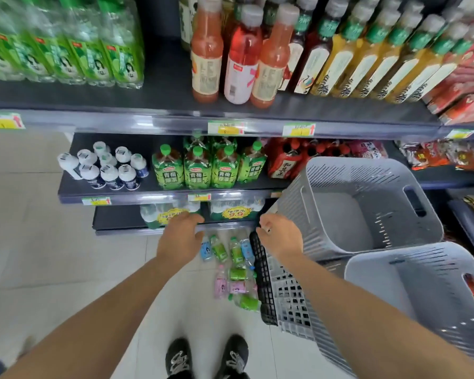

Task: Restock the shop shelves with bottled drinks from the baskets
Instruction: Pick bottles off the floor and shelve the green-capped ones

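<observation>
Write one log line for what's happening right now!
left hand: open, holds nothing | right hand: grips black basket rim | small bottles: scattered on floor beside basket

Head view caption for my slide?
Left hand open, right hand gripping the black basket, small bottles strewn on the floor.
</observation>
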